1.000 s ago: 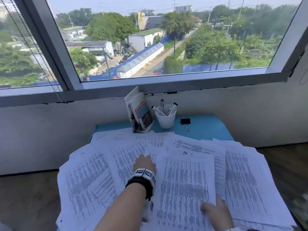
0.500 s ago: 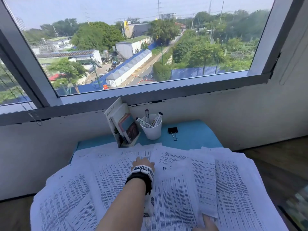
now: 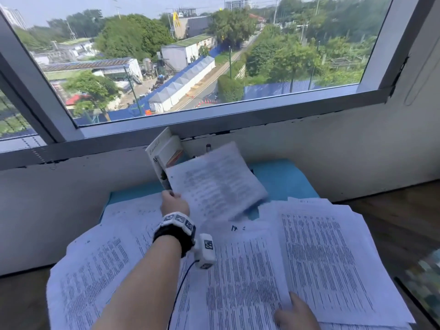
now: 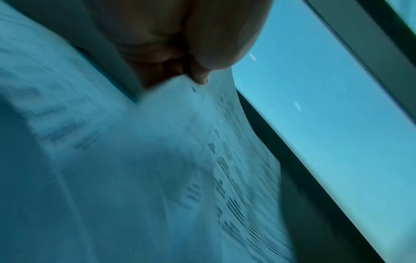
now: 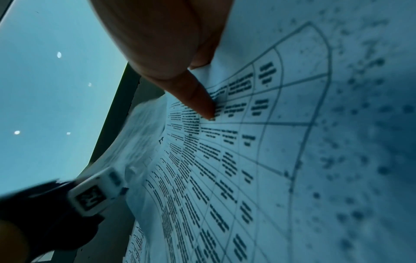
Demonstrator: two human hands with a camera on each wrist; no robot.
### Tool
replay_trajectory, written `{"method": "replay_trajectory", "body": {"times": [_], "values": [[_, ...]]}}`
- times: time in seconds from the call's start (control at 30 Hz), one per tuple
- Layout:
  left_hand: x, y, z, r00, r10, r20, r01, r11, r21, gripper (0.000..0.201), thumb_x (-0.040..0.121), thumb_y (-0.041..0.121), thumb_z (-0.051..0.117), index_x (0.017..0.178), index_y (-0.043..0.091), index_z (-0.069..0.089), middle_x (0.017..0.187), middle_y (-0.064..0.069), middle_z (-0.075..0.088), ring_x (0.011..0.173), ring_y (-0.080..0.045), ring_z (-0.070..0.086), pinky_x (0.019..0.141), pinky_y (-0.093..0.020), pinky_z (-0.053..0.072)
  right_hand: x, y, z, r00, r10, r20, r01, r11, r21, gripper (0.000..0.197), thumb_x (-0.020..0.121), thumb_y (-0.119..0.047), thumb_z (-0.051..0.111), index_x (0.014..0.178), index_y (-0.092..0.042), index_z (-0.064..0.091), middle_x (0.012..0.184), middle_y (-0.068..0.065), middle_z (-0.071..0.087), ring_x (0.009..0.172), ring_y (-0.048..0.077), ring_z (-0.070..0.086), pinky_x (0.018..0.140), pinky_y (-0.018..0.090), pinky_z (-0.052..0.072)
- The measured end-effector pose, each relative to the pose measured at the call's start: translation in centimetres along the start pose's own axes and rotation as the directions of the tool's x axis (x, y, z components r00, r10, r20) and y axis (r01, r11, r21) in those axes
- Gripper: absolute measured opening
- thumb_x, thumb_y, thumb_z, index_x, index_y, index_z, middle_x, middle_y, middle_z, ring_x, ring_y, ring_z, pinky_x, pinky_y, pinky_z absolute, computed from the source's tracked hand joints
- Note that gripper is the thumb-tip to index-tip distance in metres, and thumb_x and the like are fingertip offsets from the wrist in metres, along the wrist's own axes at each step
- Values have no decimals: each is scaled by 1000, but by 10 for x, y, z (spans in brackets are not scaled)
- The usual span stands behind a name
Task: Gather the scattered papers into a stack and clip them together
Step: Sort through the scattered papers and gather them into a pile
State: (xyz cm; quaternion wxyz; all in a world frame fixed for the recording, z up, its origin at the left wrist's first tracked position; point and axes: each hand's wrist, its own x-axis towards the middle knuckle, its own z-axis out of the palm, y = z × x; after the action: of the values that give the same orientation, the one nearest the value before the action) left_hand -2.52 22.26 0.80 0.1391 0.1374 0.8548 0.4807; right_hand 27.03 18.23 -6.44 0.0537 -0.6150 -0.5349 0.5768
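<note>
Many printed white papers (image 3: 316,258) lie scattered and overlapping across the blue table (image 3: 285,179). My left hand (image 3: 172,196) pinches the corner of one sheet (image 3: 216,184) and holds it lifted and tilted above the pile, blurred by motion. In the left wrist view the fingertips (image 4: 199,79) pinch that sheet (image 4: 157,160) at its edge. My right hand (image 3: 295,313) is at the bottom edge of the view, its thumb (image 5: 202,105) on top of a printed sheet (image 5: 247,160) and fingers under its edge. The lifted sheet hides the binder clip.
Leaning books (image 3: 164,156) stand at the back of the table under the window sill (image 3: 214,120). A marker tip (image 3: 208,146) shows above the lifted sheet; the cup is hidden. Papers overhang the table's left and right edges. Wooden floor (image 3: 392,222) lies to the right.
My left hand went from lying flat on the pile to pinching one sheet and lifting it up toward the back. The lifted sheet now covers the cup and clip. The right hand stays low.
</note>
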Motion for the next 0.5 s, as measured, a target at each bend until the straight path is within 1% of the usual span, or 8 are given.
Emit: {"method": "replay_trajectory", "body": {"times": [0.07,0.13,0.17,0.23,0.3,0.37,0.43,0.5], "values": [[8,-12,-38,986,-102,-128,75,977,-200,16,96,4,38,108,-2,48,116,-24,57,96,-39,56,76,-40,41,-5,0,0,999,-7,-42,9,999,41,36,83,-5,55,117,-15,53,93,4,61,81,17,58,59,17,38],[6,-35,-68,975,-185,-125,141,945,-295,22,94,4,41,112,-7,48,119,-30,56,105,-43,57,84,-45,46,-12,-1,-2,995,-56,-79,56,998,8,36,84,-4,54,118,-16,50,95,9,60,79,19,57,57,18,38],[-3,-51,-78,975,-207,-80,170,929,-330,27,93,5,42,117,-5,47,118,-31,56,100,-43,59,80,-47,50,-13,-1,-1,991,-89,-103,89,996,0,34,84,-4,54,116,-15,50,94,10,60,78,21,56,58,22,38],[-36,-80,-89,969,-228,95,245,842,-480,31,92,2,44,122,4,43,111,-27,56,81,-38,65,66,-46,59,-17,-3,-1,979,-162,-126,163,987,2,25,85,-4,55,108,-13,52,86,10,58,73,23,54,61,28,38],[-86,-101,-93,954,-204,219,283,852,-440,27,94,-3,43,119,6,41,104,-25,54,69,-29,64,56,-37,60,-24,-8,6,963,-221,-152,235,969,77,22,87,-1,53,105,-12,55,80,7,57,69,23,53,63,30,40],[-136,-122,-85,923,-235,303,342,864,-369,20,93,-6,43,108,6,39,102,-22,54,70,-31,63,54,-36,59,-28,-9,17,964,-211,-162,239,954,181,24,89,-1,49,108,-15,56,87,7,60,76,26,57,72,34,46],[-167,-146,-69,898,-268,350,376,879,-293,34,83,2,51,113,11,39,101,-14,59,80,-37,66,68,-50,59,-35,-12,26,974,-164,-153,206,926,316,27,94,-10,46,120,-13,53,102,11,61,90,28,58,76,36,48],[-183,-165,-54,909,-230,346,310,930,-197,56,66,16,48,122,22,41,98,-10,66,86,-36,68,80,-55,55,-34,-11,34,990,-137,-27,127,801,585,34,98,-27,41,127,-12,51,115,17,63,100,34,61,81,42,51]]}}
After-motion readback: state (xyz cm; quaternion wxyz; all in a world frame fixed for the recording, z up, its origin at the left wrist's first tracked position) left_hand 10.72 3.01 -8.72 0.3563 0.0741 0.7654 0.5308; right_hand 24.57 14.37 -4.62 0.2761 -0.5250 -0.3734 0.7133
